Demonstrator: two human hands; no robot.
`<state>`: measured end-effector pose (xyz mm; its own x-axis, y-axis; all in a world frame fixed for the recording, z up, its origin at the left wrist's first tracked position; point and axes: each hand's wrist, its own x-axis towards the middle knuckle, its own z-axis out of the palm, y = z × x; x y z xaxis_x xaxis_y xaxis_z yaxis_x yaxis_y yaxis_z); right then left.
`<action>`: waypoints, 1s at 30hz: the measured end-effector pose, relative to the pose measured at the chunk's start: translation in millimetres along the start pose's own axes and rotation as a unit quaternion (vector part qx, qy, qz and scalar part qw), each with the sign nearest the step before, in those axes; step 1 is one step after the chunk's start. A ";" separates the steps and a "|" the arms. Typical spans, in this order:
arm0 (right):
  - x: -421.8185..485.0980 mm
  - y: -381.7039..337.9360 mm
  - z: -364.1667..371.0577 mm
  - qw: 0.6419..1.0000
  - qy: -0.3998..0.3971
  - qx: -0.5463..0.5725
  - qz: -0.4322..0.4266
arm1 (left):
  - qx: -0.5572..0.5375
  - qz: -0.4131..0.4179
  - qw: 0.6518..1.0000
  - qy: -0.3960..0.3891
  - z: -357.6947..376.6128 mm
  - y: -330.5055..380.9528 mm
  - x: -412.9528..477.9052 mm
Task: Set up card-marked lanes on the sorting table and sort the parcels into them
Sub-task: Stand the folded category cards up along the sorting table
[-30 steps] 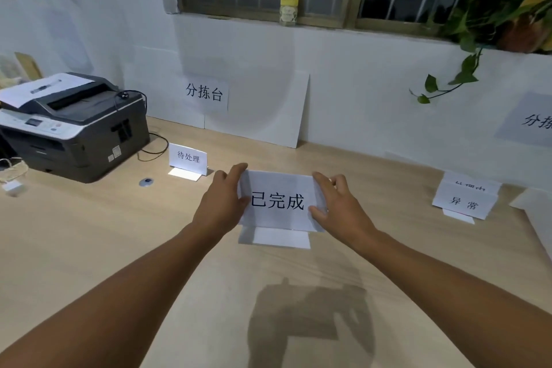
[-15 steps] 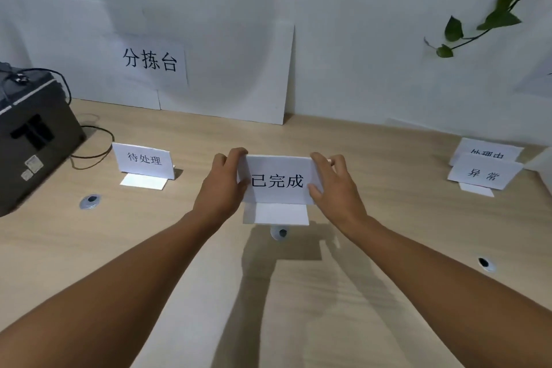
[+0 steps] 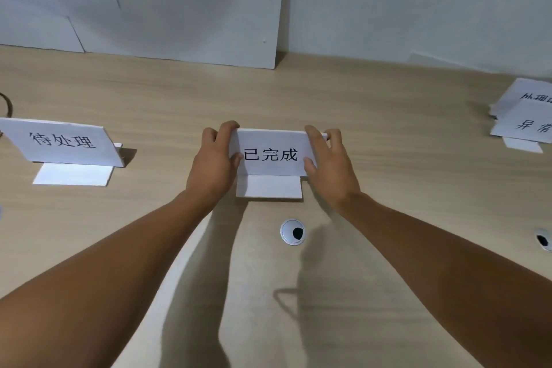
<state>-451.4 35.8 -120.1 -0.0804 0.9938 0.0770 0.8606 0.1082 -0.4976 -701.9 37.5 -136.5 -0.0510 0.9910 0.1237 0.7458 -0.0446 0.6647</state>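
Centre frame: left hand [image 3: 213, 163] and right hand [image 3: 327, 164] pinch 已完成 card [image 3: 270, 154] on counter [image 3: 388, 128]. 待处理 card [image 3: 67, 140] stands left; two cards [image 3: 527, 116] wait right. No parcels seen.

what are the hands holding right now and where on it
The 已完成 card: left hand pinches its left end, right hand its right end.

The table [image 3: 388, 116] looks like pale wood-grain laminate, smooth and matt. The middle card [image 3: 270, 152] and left card [image 3: 65, 140] are matt white paper. The grommet [image 3: 288, 233] looks like smooth, slightly glossy plastic.
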 end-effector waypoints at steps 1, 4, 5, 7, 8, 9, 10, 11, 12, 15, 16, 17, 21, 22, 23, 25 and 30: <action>3.6 3.0 9.4 1.000 -0.007 -0.003 0.003 | 0.000 -0.002 1.000 -0.004 6.1 -7.8 2.5; 2.8 10.1 31.7 1.000 -0.009 0.009 0.012 | -0.005 -0.007 1.000 -0.013 18.2 -24.2 1.0; 1.7 11.8 35.1 1.000 -0.004 0.018 0.012 | -0.007 -0.005 1.000 -0.014 19.1 -26.5 -0.1; 0.4 12.2 34.1 1.000 -0.008 0.014 0.011 | -0.003 -0.004 1.000 -0.019 15.7 -25.3 -2.3; -0.4 10.8 30.2 1.000 -0.018 0.004 0.009 | 0.000 -0.007 1.000 -0.022 11.6 -22.7 -3.4; -2.2 8.1 24.4 1.000 -0.028 -0.001 0.010 | 0.004 -0.014 1.000 -0.026 6.2 -18.4 -4.8; -5.8 4.3 16.4 0.999 -0.032 0.004 0.015 | 0.008 -0.026 0.999 -0.028 -0.5 -12.2 -6.7; -10.3 -0.4 6.3 0.999 -0.029 0.011 0.022 | 0.015 -0.042 0.999 -0.028 -8.5 -3.9 -8.4; -15.2 -4.6 -5.9 0.999 -0.023 0.016 0.030 | 0.023 -0.056 0.998 -0.024 -17.2 6.3 -10.2; -35.0 -8.1 -56.8 0.999 -0.016 0.000 0.035 | 0.051 -0.035 0.998 0.000 -44.6 51.2 -17.6; -43.1 -5.1 -79.0 0.999 -0.014 -0.010 0.030 | 0.058 -0.014 0.998 0.007 -53.2 71.0 -20.4; -51.6 0.2 -102.7 0.999 -0.010 -0.023 0.026 | 0.062 0.005 0.998 0.008 -60.7 92.6 -23.4; -96.5 40.4 -201.9 0.996 -0.015 -0.080 0.045 | 0.073 0.064 0.994 -0.042 -72.1 189.1 -43.3; -111.1 54.9 -227.2 0.994 -0.023 -0.091 0.051 | 0.075 0.077 0.993 -0.055 -69.2 215.5 -51.7; -127.2 70.7 -252.2 0.992 -0.034 -0.102 0.059 | 0.075 0.090 0.991 -0.065 -64.0 242.8 -61.9; -164.1 104.8 -301.4 0.988 -0.058 -0.120 0.081 | 0.062 0.110 0.989 -0.080 -47.2 299.0 -88.4; -259.4 185.5 -405.6 0.987 -0.024 -0.129 0.094 | 0.055 0.154 0.981 -0.106 12.3 431.3 -166.7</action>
<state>-66.9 -212.6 118.0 0.0752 0.9964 -0.0394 0.9614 -0.0829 -0.2624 -363.5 -145.4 120.6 0.3186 0.9372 0.1419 0.7714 -0.3433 0.5358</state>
